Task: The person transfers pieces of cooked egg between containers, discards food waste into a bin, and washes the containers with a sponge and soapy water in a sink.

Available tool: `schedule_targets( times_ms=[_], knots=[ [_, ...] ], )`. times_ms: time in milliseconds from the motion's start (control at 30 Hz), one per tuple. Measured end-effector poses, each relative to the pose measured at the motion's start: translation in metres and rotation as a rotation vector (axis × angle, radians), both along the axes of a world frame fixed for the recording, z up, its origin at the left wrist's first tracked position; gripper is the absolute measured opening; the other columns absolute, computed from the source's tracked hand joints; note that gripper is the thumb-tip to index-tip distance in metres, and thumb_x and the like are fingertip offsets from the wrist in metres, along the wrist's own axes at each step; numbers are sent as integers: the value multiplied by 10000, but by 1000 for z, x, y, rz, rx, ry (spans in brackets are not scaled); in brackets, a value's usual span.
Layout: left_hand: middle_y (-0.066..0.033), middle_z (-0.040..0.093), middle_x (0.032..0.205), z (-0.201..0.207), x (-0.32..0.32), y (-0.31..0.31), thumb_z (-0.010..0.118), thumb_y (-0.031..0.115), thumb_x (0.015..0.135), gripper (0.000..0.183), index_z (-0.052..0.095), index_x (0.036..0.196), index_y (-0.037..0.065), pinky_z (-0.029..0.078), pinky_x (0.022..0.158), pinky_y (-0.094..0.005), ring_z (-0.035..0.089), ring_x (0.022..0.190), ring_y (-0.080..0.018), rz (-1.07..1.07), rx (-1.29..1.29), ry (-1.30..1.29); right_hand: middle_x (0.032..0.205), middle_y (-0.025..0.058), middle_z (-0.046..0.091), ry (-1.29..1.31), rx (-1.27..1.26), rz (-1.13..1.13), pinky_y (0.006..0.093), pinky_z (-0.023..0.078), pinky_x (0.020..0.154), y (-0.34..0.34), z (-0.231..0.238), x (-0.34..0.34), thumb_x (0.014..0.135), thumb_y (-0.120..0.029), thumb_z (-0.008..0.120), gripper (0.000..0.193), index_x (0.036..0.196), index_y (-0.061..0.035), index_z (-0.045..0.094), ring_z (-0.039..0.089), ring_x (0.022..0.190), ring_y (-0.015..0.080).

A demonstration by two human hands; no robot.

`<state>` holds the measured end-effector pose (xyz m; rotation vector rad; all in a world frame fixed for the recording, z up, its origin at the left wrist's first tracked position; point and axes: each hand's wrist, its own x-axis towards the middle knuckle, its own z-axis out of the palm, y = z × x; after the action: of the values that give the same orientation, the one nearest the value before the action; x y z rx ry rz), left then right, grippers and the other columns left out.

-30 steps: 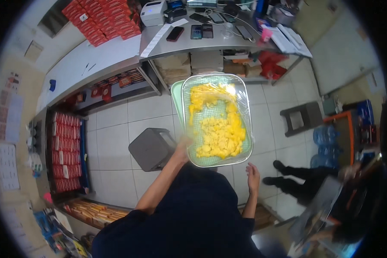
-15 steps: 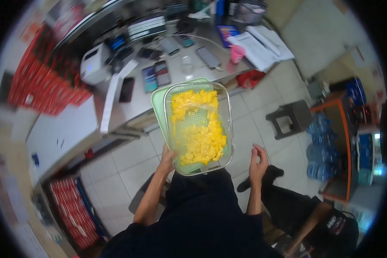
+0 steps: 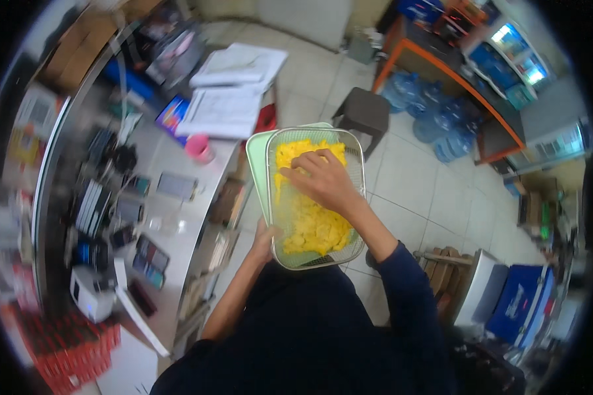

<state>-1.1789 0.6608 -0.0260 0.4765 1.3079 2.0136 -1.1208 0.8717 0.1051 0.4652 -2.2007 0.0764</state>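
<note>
A wire mesh basket (image 3: 360, 224) is held in front of me, with crumbly yellow food (image 3: 316, 227) that looks like scrambled egg in it. Under the basket, a pale green tray (image 3: 257, 155) sticks out at its left and far edges. My left hand (image 3: 265, 240) is closed round the near left side of the basket and the tray, some fingers hidden beneath. My right hand (image 3: 323, 181) is over the far half of the basket, its bent fingers down at the yellow food; whatever lies between the fingertips is hidden.
On the left, a metal counter (image 3: 178, 230) carries phones, a pink cup (image 3: 199, 149), papers (image 3: 224, 112) and a white printer (image 3: 90, 293). A dark stool (image 3: 364, 112) and several water jugs (image 3: 435, 118) stand ahead right. A blue cooler (image 3: 517, 303) is at right.
My view has swung right, so the counter now lies to my left. My right hand has moved from beside the basket to over the food. My left hand keeps its grip.
</note>
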Motion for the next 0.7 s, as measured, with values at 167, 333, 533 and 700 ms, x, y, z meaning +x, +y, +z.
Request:
schedule_targets(
  times_ms=[167, 333, 533, 700],
  knots=[
    [-158, 544, 1113, -11, 25, 18, 527, 84, 672, 652, 385, 1296, -45, 502, 879, -352, 575, 1033, -259, -246, 81, 4, 975, 18, 571, 27, 147, -213, 348, 422, 821, 11, -25, 53, 795, -142, 563, 268, 1059, -126, 602, 560, 965, 174],
    [-169, 559, 1107, -23, 62, 18, 510, 69, 679, 602, 409, 1255, -76, 528, 851, -371, 601, 986, -267, -487, 6, -36, 899, 13, 532, -63, 123, -408, 347, 420, 785, -15, -39, 133, 784, -201, 610, 204, 976, -135, 585, 546, 922, 170],
    [-173, 564, 1138, 21, -8, 184, 534, 45, 703, 577, 425, 1258, -67, 518, 856, -348, 601, 992, -248, -664, -158, -183, 914, 15, 559, -123, 51, -517, 344, 425, 788, 146, -27, 76, 779, -221, 633, 270, 1030, -127, 605, 554, 944, 173],
    [-136, 567, 1155, 18, -5, 330, 544, 1, 749, 541, 429, 1277, -39, 503, 871, -338, 583, 1028, -220, -790, -277, -239, 879, 29, 618, -222, -237, -617, 343, 466, 756, 292, -28, 89, 777, -133, 629, 223, 997, -96, 631, 605, 896, 199]
  ],
)
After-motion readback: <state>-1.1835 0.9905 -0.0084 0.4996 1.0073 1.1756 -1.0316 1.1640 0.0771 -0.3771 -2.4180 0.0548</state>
